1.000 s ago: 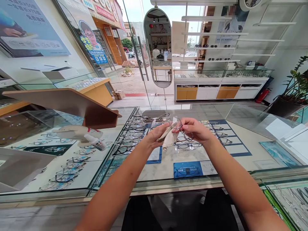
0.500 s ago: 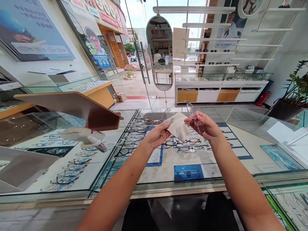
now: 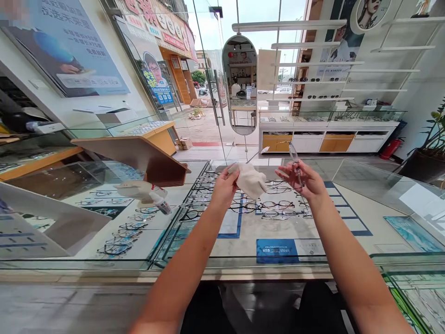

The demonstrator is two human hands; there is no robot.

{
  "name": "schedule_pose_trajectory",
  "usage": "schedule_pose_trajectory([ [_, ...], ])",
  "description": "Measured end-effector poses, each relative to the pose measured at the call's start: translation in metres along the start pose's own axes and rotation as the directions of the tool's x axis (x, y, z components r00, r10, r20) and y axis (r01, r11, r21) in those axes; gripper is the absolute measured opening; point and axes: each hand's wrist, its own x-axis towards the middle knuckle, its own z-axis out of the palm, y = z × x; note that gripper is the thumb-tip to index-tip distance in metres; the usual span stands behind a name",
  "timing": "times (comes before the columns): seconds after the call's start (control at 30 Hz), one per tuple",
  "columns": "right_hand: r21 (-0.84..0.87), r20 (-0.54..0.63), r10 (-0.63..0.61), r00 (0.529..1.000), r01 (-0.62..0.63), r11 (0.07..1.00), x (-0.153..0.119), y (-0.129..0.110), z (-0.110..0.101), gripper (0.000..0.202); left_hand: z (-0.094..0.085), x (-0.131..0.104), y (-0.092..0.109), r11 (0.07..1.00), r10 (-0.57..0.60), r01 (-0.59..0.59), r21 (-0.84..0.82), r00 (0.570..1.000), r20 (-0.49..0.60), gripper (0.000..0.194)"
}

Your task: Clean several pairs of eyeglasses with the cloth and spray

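Observation:
My left hand (image 3: 225,185) pinches a crumpled cream cleaning cloth (image 3: 251,181), which hangs above the glass counter. To the right, my right hand (image 3: 306,180) grips a pair of clear-framed eyeglasses (image 3: 294,155) by the lens side, with the fingers partly spread. One thin temple reaches up and left toward the cloth; where it ends behind the cloth is hidden. A gap separates the cloth from the right fingers. Beneath both hands, several eyeglass frames (image 3: 278,204) lie in the glass showcase.
A brown wooden stand (image 3: 156,162) and a white spray bottle (image 3: 162,203) occupy the counter's left side. A blue-and-white card (image 3: 278,251) lies near the front edge. Beyond stand an oval mirror (image 3: 239,83), wall shelves (image 3: 313,64) and a potted plant (image 3: 427,148).
My hands have moved apart: the left, with the cloth, has drawn away from the eyeglasses in the right. The view has shifted slightly left and upward.

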Motion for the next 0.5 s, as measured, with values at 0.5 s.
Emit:
schedule_pose_trajectory([
  [0.5,-0.014,-0.004,-0.011,1.0,0.011,1.0,-0.002,-0.007,-0.009,0.025,-0.137,-0.129,0.136,0.888,0.4,-0.245,0.39,0.829,-0.39,0.034],
])
